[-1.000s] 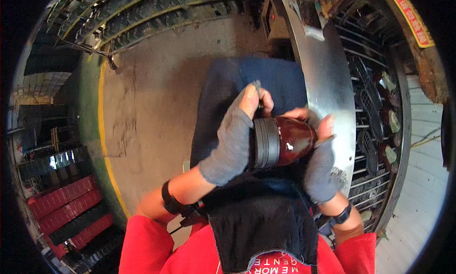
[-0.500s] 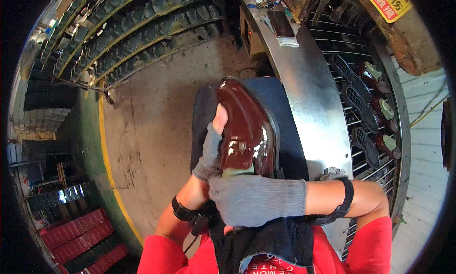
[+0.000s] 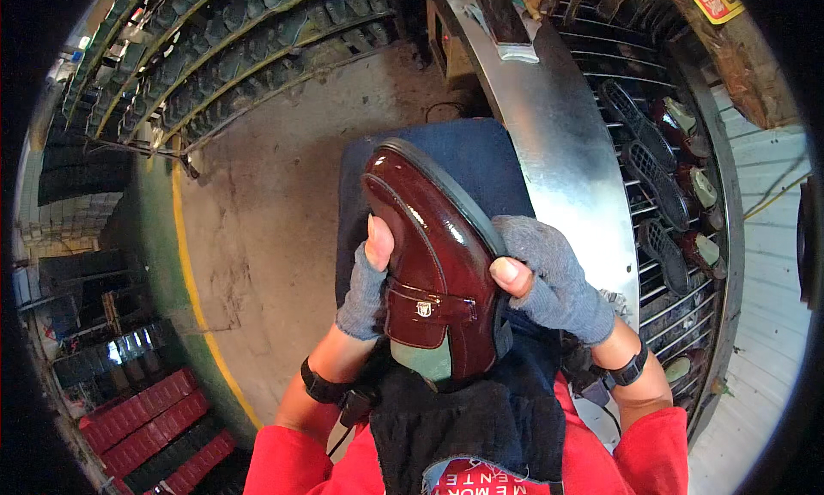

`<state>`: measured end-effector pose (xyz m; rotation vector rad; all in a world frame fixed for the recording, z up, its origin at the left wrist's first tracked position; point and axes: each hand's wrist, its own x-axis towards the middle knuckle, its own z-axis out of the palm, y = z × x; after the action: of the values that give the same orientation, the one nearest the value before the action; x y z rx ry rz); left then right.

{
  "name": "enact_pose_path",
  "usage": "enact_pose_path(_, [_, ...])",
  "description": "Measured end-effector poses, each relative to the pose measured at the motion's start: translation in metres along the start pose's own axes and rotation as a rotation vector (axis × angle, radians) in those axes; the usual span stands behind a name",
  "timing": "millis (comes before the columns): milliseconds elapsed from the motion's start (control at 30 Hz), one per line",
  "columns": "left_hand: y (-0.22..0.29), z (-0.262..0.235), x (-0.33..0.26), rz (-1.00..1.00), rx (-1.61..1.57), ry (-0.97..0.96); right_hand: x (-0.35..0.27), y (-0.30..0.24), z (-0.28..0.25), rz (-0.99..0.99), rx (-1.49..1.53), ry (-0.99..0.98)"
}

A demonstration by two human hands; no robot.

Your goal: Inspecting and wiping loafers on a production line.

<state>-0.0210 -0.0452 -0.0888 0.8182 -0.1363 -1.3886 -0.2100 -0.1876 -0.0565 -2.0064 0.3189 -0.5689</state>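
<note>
A glossy dark-red leather shoe (image 3: 429, 255) with a dark sole is held over my lap, its toe pointing away and a little left. A strap with a small metal ornament crosses it, and a pale green last (image 3: 425, 358) shows in its opening. My left hand (image 3: 371, 276), in a grey fingerless glove, grips the shoe's left side, thumb on the upper. My right hand (image 3: 549, 276), gloved likewise, is closed on the right side, thumb at the sole's edge and fingers behind it. The fingers of both hands are partly hidden.
A metal counter (image 3: 558, 143) runs along my right, with a dark flat object (image 3: 505, 21) on it. Beyond it, a barred rack (image 3: 631, 208) bears black soles (image 3: 657, 182) and more red shoes (image 3: 699, 190). Shelves of dark shoe lasts (image 3: 249, 49) stand far left; red stacked pieces (image 3: 142, 418) lie lower left.
My right hand has moved from across the shoe's heel end to its right side and grips the sole edge. The shoe has tilted toe-left, uncovering the strap and more of the green last.
</note>
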Motion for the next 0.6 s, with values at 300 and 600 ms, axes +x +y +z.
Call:
enact_pose_path(300, [0.003,0.009,-0.013,0.051,0.074,0.078,0.004,-0.011,-0.006,-0.009,-0.206,-0.119])
enact_pose_path(600, [0.013,0.000,-0.032,0.075,-0.045,0.040,-0.017,-0.046,0.045,0.449,0.322,-0.033])
